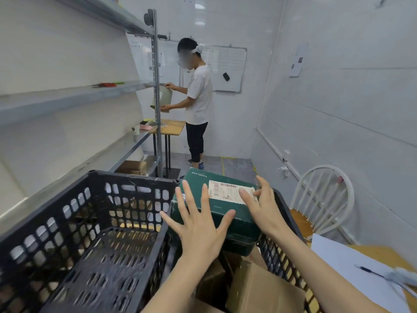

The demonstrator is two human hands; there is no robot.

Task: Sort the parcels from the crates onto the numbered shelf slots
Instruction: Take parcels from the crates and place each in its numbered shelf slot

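Two black lattice crates side by side in the foreground. In the left crate [133,177], what looks like a second black crate nested inside; brown patches visible through the holes, inside or behind hard to say. In the right crate [284,213], plain cardboard boxes [259,288] at the near end. Resting above them at the far end, a dark green parcel [217,205], tilted, with a white shipping label [228,192] on its upper face.

Left hand [198,227] wide open, fingers straight and spread, laid over the near left corner of the dark green parcel, thumb across its top edge, gripping nothing. Right hand [261,206] likewise open, fingers splayed over the label end at the parcel's right side, not curled round it; actual contact hard to judge.

To the left, a grey metal shelf [67,96] in several tiers: a red-handled tool [106,85] on the middle tier, a cup [135,129] on the one below, a brown carton [133,167] on the lowest. Slot numbers not legible.

Past the shelf's end, another person [198,93] in a white T-shirt, holding a pale green mailer [163,97] in both hands beside a small wooden worktop [173,127]. Whiteboard [228,68] on the wall behind. At right, a white chair [325,199] near the right crate. Closer in, a near worktop [381,250] carrying a sheet of paper [343,265] and a pen [367,271].
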